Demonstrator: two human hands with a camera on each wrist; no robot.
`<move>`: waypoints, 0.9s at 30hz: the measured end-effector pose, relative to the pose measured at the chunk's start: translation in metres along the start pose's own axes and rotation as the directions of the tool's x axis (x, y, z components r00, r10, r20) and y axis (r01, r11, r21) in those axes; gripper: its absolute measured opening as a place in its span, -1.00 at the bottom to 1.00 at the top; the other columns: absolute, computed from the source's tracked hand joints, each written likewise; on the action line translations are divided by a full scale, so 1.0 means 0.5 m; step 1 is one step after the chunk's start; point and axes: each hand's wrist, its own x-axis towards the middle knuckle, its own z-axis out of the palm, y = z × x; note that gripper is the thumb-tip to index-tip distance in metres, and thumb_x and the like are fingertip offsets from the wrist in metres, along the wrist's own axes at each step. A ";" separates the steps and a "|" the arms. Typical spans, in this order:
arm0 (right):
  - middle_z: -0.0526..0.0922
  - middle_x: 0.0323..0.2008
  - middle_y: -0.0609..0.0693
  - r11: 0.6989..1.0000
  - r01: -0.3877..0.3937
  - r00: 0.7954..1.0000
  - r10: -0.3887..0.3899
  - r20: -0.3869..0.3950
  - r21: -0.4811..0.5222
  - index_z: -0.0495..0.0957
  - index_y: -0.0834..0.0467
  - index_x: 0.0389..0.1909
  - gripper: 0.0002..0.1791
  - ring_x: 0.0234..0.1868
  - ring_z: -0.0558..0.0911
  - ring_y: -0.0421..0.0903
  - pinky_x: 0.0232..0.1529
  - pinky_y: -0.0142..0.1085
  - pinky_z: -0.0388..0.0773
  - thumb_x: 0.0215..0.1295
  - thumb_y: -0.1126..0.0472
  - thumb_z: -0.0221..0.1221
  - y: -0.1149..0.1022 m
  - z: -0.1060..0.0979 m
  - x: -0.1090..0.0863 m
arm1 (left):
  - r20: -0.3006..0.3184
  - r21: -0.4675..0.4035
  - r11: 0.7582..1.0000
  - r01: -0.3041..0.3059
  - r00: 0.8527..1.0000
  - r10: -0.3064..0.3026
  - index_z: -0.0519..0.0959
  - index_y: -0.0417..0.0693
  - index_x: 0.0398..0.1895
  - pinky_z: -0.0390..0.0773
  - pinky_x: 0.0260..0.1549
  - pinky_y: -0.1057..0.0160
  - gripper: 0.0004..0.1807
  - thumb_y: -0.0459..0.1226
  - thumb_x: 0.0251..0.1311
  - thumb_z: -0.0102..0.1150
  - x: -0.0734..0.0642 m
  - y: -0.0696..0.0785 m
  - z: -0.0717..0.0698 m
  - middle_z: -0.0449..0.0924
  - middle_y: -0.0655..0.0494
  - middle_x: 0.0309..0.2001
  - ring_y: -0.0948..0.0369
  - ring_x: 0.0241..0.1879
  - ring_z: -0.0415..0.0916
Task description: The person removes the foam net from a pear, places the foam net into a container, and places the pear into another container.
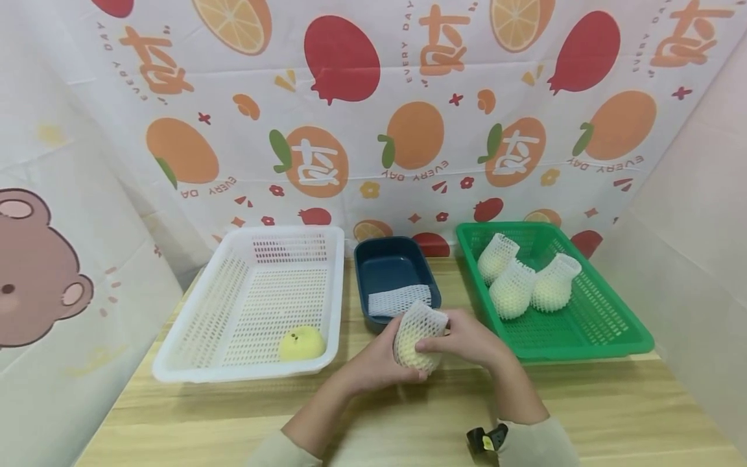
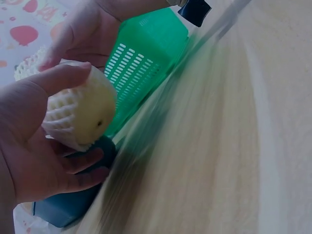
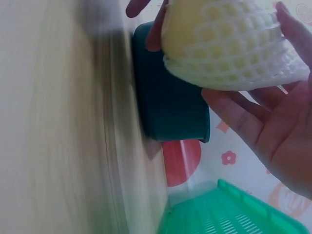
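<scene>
Above the table in the head view, my left hand [image 1: 373,364] grips a pale yellow pear-like fruit [image 2: 102,105] from the side, thumb laid across it. A white foam net sleeve [image 1: 421,324] covers most of the fruit; its bare end, with a small dark spot, sticks out in the left wrist view. My right hand [image 1: 469,338] holds the sleeve from the other side, thumb on the mesh and fingers at its edge, as the right wrist view shows. Just behind the hands, a flattened foam net sleeve [image 1: 399,301] lies in a dark blue bin [image 1: 385,256].
A white plastic basket [image 1: 192,350] on the left holds one bare yellow fruit [image 1: 302,342]. The green basket [image 1: 630,344] on the right holds three net-wrapped fruits [image 1: 512,290]. A fruit-print cloth [image 1: 362,149] hangs behind the wooden table [image 1: 408,428].
</scene>
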 end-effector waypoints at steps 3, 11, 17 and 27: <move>0.68 -0.38 -0.10 0.999 0.006 1.000 -0.006 0.012 -0.046 0.65 0.01 -0.23 -0.74 -0.36 0.58 -0.14 -0.34 -0.28 0.59 0.14 -0.01 0.40 0.002 0.004 0.008 | 0.025 0.061 0.998 0.009 1.000 -0.011 0.00 0.24 0.51 0.44 0.16 0.27 0.14 -0.20 -0.11 0.55 -0.003 -0.003 -0.007 0.38 0.16 0.28 0.24 0.14 0.45; 0.65 -0.36 -0.17 0.981 0.073 0.996 -0.062 0.071 -0.181 0.65 0.01 -0.23 -0.77 -0.33 0.57 -0.21 -0.26 -0.33 0.56 0.23 -0.05 0.32 -0.005 0.014 0.041 | 0.012 0.225 0.974 0.019 1.000 -0.023 -0.05 0.08 0.53 0.50 0.07 0.26 0.17 -0.14 -0.10 0.54 -0.010 -0.020 -0.022 0.46 0.10 0.20 0.27 0.02 0.52; 0.68 -0.17 -0.21 0.965 0.105 0.991 -0.081 0.110 -0.242 0.68 -0.07 -0.12 -0.79 -0.16 0.59 -0.25 -0.11 -0.33 0.57 0.32 -0.04 0.24 -0.012 0.013 0.043 | 0.006 0.270 0.962 0.035 0.999 -0.038 -0.09 0.07 0.56 0.45 0.18 0.12 0.26 -0.20 -0.17 0.58 -0.012 -0.024 -0.026 0.41 0.03 0.29 0.18 0.13 0.49; 0.65 -0.27 -0.25 0.969 0.048 0.993 -0.020 0.119 -0.242 0.67 -0.17 -0.19 -0.86 -0.24 0.57 -0.24 -0.21 -0.35 0.55 0.36 -0.07 0.20 -0.022 0.025 0.034 | 0.026 0.291 0.954 0.077 0.996 -0.088 -0.18 0.03 0.59 0.43 0.22 0.04 0.38 -0.12 -0.23 0.62 -0.013 -0.030 -0.032 0.36 -0.11 0.35 0.11 0.17 0.48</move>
